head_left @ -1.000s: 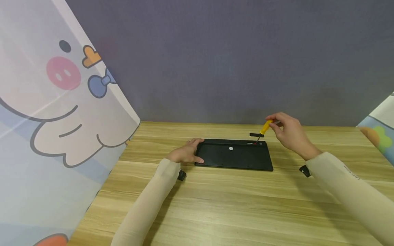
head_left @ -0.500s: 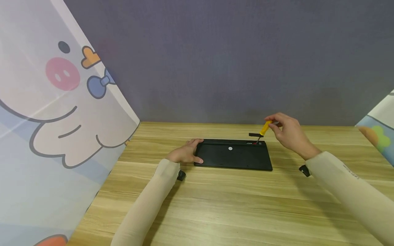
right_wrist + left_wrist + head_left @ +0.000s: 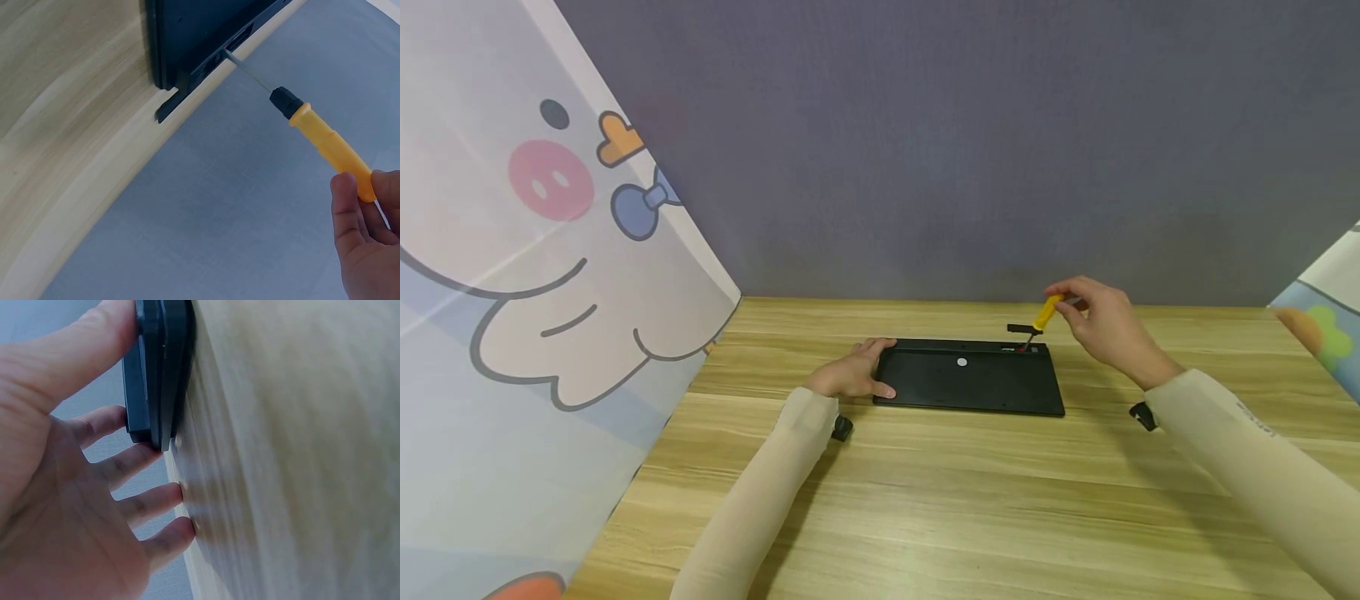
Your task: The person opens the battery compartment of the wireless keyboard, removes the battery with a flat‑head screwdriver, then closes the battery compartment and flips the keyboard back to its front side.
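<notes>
A black keyboard (image 3: 970, 385) lies underside up on the table, a round white sticker near its middle. At its left end my left hand (image 3: 853, 372) rests with fingers spread. In the left wrist view the thumb (image 3: 94, 347) lies on the keyboard and the fingertips reach its far edge and the tabletop. My right hand (image 3: 1107, 325) pinches the end of a yellow screwdriver (image 3: 331, 147) between thumb and fingers. The tool leans, its metal tip inside an open slot at the keyboard's back right, beside something small and red.
A narrow black strip (image 3: 1021, 328), perhaps a cover, lies just behind the keyboard. The wooden table (image 3: 940, 500) ends at a grey panel (image 3: 940, 167). A cartoon-printed panel (image 3: 535, 250) stands at the left, and another printed panel (image 3: 1322, 325) at the right.
Almost nothing differs. The right hand and screwdriver have shifted only very slightly, the tip staying in the slot. The left hand and keyboard keep their places.
</notes>
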`<state>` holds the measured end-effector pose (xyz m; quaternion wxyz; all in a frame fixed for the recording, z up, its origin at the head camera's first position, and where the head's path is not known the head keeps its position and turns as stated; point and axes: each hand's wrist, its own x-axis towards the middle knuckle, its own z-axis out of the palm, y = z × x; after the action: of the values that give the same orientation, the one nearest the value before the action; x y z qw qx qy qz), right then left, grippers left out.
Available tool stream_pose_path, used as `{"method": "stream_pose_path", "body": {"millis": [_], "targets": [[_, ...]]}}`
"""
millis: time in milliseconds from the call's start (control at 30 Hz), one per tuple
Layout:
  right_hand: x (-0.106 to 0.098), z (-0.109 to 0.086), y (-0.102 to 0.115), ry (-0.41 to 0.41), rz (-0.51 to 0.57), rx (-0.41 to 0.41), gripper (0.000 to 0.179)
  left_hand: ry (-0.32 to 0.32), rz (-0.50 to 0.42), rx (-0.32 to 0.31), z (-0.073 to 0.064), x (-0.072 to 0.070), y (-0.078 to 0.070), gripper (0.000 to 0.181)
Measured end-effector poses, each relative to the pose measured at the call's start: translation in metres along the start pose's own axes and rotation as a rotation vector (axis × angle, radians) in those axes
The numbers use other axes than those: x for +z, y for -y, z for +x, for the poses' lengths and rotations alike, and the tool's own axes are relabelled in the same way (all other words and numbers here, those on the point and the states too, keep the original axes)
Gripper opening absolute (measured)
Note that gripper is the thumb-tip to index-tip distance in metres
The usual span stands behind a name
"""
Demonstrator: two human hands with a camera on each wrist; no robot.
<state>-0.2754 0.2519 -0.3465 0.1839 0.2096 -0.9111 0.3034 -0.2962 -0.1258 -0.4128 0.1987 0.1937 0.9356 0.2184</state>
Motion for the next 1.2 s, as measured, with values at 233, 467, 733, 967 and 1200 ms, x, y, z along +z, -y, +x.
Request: {"method": "stream_pose_path", "body": {"millis": [233,467,733,967,1200], "targets": [[-0.003,-0.002,-0.008,-0.038,0.002,0.039,0.022,0.0,0.004,0.021,0.001,0.001,0.001,0.092],[-0.005,0.0,-0.015,-0.047,0.008,0.074,0.019,0.007,-0.002,0.014,0.001,0.0,0.001,0.093],[-0.011,-0.003,-0.031,-0.01,0.057,0.139,0.018,0.006,-0.005,0.005,0.0,0.0,0.001,0.092],[-0.018,-0.021,-0.061,0.051,0.096,0.241,0.017,0.017,0.008,0.012,0.0,-0.001,0.0,0.092],[-0.022,-0.027,-0.074,0.132,0.062,0.259,0.021,0.022,0.047,0.023,0.0,-0.002,-0.002,0.089]]}}
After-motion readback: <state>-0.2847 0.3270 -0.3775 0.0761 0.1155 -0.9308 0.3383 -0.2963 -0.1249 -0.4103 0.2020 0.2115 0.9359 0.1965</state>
